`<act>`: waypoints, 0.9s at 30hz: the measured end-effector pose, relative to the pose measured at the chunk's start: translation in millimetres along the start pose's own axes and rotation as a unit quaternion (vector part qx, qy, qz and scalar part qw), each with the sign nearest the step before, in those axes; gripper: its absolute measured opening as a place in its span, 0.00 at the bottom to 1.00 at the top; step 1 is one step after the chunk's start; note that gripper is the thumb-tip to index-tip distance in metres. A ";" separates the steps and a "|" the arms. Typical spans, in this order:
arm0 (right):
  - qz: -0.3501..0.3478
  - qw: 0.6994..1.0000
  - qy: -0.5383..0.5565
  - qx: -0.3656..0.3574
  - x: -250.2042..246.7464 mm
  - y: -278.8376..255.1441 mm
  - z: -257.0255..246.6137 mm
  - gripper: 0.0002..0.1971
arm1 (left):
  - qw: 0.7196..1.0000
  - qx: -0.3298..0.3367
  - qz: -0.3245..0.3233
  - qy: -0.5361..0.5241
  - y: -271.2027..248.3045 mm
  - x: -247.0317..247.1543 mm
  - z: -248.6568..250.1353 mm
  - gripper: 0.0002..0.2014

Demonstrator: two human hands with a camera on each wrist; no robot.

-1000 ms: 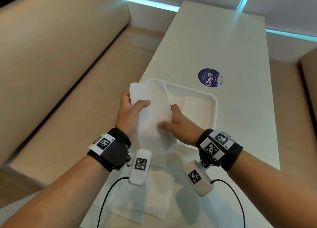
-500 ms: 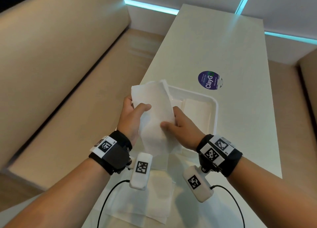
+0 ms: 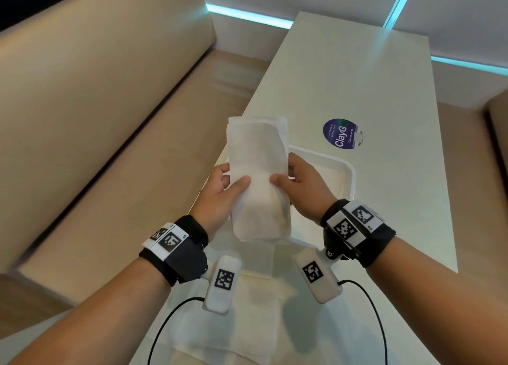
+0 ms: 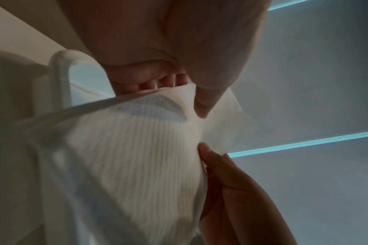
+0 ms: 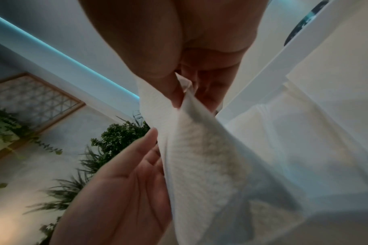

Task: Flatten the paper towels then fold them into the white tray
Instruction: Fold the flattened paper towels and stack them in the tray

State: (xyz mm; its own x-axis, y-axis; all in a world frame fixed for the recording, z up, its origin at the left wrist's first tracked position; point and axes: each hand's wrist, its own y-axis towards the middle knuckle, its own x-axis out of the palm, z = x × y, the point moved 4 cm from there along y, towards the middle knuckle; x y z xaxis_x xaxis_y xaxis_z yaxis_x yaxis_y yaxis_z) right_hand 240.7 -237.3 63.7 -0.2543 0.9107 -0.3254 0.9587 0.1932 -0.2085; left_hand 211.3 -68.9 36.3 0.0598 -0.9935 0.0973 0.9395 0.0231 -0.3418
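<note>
Aloft above a white tray (image 3: pixel 353 177), a folded paper towel (image 3: pixel 258 177) is pinched by the left hand (image 3: pixel 220 197) and right hand (image 3: pixel 303 188), thumbs in front, beside a round "ClayGo" sticker (image 3: pixel 342 134) on the table (image 3: pixel 384 89).

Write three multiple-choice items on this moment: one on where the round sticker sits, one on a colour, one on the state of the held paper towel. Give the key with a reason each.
1. Where is the round sticker?
A. on the table beyond the white tray
B. inside the tray
C. on the bench

2. What colour are the light strips along the wall?
A. red
B. cyan
C. yellow

3. How is the paper towel held?
A. lying flat in the tray
B. crumpled in one fist
C. lifted, folded into a strip, pinched by both hands

Key: 1 A, it lies on the table past the white tray. 2 B, they glow cyan. 3 C, the left hand and the right hand pinch its sides in the air.
</note>
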 end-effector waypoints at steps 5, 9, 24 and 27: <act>0.025 0.995 -0.010 0.091 1.4 34.7 11.6 0.14 | 0.995 -0.051 -0.018 0.088 -5.6 -10.6 -27.4 0.14; -0.003 0.985 -0.018 0.170 10.5 58.2 25.0 0.11 | 0.982 -0.051 0.067 0.167 2.2 -27.4 -29.3 0.20; -0.034 0.955 -0.176 0.237 31.3 95.9 56.8 0.20 | 0.940 -0.019 0.086 0.329 15.2 -41.2 -26.4 0.21; -0.036 0.943 -0.231 0.236 32.9 92.4 55.3 0.22 | 0.933 0.002 0.084 0.349 11.8 -42.4 -23.9 0.16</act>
State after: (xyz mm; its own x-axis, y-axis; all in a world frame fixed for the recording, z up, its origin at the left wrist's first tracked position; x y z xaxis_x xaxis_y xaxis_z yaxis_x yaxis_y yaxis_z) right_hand 313.9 -209.7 -17.3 -0.4499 0.6245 -0.6384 0.8013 -0.0335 -0.5974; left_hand 211.8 -29.1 5.8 -0.0261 -0.8062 -0.5911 0.9381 0.1846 -0.2931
